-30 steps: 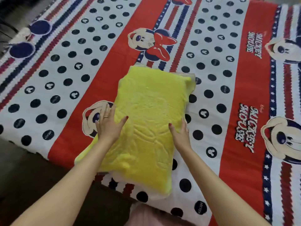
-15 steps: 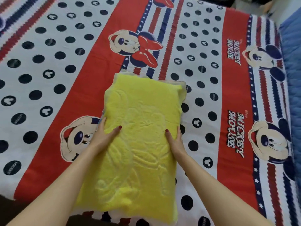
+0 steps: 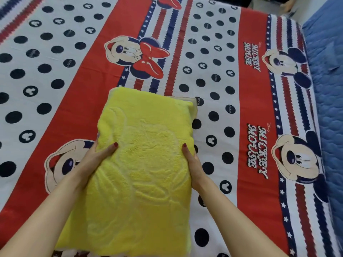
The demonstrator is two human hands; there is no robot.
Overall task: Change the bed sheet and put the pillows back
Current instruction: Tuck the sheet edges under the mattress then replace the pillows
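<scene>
A yellow fleece pillow [image 3: 141, 164] with an embossed pattern sits over the cartoon-print bed sheet [image 3: 204, 52], long side pointing away from me. My left hand [image 3: 98, 156] grips its left edge, thumb on top and fingers hidden under the side. On the opposite edge my right hand [image 3: 193, 164] holds it the same way, thumb on the yellow fabric. The sheet, in red, white and navy with black dots, covers the bed flat.
A blue quilted cover [image 3: 326, 89] lies along the bed's right side. At the top right a strip of pale floor or wall [image 3: 263, 4] shows past the bed's far edge.
The pillow has moved forward over the bed with both hands, and my view has shifted right, bringing the blue cover in. The hands moved from resting on top to holding the pillow's sides.
</scene>
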